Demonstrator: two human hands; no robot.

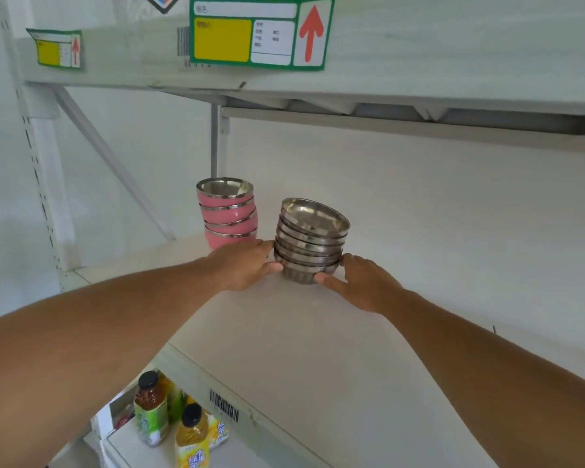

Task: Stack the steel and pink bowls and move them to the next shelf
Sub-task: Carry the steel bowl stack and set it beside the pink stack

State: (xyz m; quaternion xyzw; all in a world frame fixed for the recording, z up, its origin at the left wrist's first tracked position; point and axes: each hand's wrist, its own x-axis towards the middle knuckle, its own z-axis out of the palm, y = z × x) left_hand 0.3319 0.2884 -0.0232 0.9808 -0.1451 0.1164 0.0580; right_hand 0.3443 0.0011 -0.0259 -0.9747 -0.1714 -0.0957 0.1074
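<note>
White shelf (335, 332) carries two stacks: four pink bowls (228, 214) at back left, about seven steel bowls (309, 239) beside them. My left hand (245, 266) and right hand (362, 283) grip the steel stack's base.

White shelf (335, 349) carrying two bowl stacks

Stack of pink bowls (228, 214) stands left of centre; the stack of steel bowls (309, 239) stands just beside it, tilted, at frame centre.
</note>
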